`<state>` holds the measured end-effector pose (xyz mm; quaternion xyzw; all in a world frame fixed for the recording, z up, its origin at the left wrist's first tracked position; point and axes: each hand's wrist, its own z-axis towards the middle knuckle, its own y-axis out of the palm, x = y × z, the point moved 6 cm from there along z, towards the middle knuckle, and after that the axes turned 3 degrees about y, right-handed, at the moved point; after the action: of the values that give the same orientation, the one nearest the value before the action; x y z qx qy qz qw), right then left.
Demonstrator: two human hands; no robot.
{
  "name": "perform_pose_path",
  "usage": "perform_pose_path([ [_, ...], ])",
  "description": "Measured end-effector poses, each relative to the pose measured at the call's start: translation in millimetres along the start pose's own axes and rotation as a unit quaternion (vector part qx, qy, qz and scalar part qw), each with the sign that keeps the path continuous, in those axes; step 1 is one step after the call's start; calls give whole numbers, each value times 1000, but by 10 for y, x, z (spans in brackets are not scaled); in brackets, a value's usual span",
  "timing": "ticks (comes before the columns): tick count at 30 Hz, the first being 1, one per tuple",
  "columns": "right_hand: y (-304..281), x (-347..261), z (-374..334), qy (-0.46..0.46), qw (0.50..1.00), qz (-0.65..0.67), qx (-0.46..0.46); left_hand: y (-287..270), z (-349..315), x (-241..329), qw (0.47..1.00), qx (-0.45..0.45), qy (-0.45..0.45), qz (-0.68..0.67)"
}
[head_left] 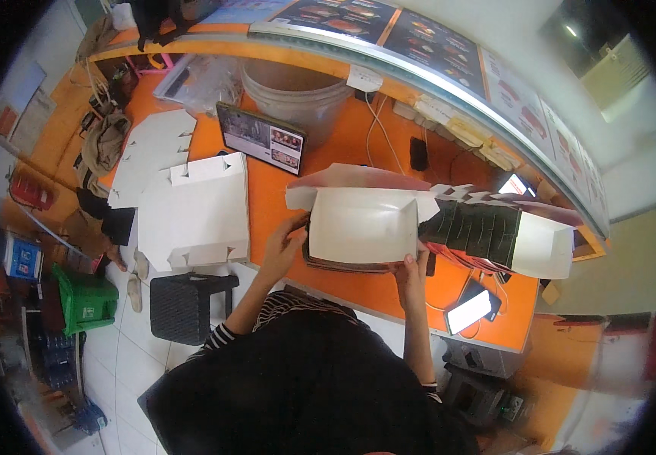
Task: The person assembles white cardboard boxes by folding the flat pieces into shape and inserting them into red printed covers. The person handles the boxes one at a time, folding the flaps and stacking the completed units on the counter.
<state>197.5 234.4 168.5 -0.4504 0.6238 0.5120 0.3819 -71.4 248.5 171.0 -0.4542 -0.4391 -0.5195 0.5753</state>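
A cardboard food box, white inside and folded up into a tray shape, is held over the orange counter in front of me. My left hand grips its left side, fingers partly hidden against the wall. At the near right corner my right hand pinches the rim, thumb on top and the other fingers mostly out of sight. The far flap of the box stands up and looks blurred. To the right lies a row of nested folded boxes, dark on the outside. Flat white box blanks are stacked at left.
A tablet leans on a large bucket at the back. A lit phone lies near the counter's right end, with cables around it. Below at left stand a black stool and a green bin.
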Motion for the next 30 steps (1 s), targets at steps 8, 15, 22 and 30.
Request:
perform_pose_path([
  [8, 88, -362, -52, -82, 935, -318, -130, 104, -3, 70, 985, -161, 18, 66],
  [15, 234, -618, -134, -139, 823, -532, -144, 127, 32, 258, 970, -188, 97, 123],
  [22, 204, -444, -207, -224, 782, -571, -107, 96, 14, 76, 984, -138, 103, 47],
  [30, 243, -541, -107, -196, 807, -537, -144, 73, -113, 117, 976, -127, 131, 118],
])
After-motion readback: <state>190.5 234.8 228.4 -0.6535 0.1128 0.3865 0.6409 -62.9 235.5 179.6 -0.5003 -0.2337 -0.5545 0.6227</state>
